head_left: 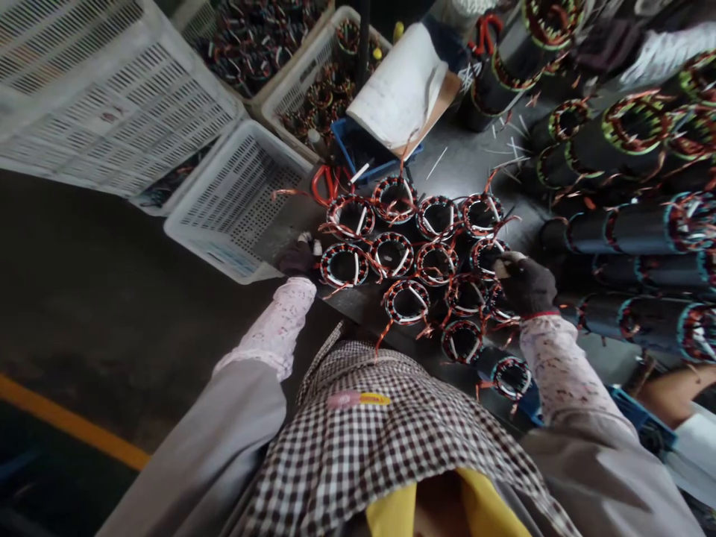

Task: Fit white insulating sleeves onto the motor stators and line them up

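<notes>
Several wound motor stators, ring-shaped with copper wire ends and white sleeves, stand grouped on the dark worktable (358, 302). My right hand (526, 283), in a dark glove with bare fingertips, has its thumb and fingers closed on the rim of a stator (485, 256) at the group's right side. At the table's left edge, my left hand (296, 257) is gloved the same way. Its fingers look curled, close beside the leftmost stator (344, 265); whether they hold anything is hidden. Red-handled scissors (324, 185) lie behind the group.
A white plastic crate (224, 224) stands left of the table, beside larger crates (112, 112). Behind are a blue bin (347, 149), papers (397, 89) and a crate of stators (280, 104). Stacked stators (643, 224) line the right. Another person's arm (676, 391) shows at lower right.
</notes>
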The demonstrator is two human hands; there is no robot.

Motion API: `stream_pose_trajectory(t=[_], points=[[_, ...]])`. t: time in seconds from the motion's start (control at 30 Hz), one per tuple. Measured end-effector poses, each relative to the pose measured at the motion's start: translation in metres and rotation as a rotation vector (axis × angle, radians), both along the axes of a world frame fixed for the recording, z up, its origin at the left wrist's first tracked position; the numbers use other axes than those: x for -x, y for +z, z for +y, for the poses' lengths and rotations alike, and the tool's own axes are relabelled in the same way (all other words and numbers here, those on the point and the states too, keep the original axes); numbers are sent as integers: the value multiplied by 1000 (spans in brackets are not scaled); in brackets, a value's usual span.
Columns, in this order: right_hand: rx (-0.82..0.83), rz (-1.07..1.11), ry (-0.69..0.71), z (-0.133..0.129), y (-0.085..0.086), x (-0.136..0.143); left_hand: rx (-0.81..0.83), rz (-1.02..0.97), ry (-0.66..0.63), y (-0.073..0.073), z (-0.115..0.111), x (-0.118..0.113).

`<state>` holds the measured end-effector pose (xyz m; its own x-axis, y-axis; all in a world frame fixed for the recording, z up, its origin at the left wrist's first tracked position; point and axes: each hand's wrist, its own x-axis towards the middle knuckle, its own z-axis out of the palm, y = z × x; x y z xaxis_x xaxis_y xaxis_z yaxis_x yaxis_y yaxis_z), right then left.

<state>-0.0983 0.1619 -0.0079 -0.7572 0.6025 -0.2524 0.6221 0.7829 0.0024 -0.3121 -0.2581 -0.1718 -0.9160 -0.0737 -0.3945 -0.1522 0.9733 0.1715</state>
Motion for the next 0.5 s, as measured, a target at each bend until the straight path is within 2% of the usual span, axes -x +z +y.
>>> stream_pose_trajectory(t=[0.1,0.17,0.37,0.5], points=[[-23,-229,69,11,-9,12,-17,3,-17,-1,-2,-1],[-31,-307,98,11,-11,17,-24,0,-7,-1,-2,0],[-91,-336,82,6,-6,19,13,-62,-1,5,1,3],[-57,-313,121,8,-2,20,-27,-82,-9,8,0,4]])
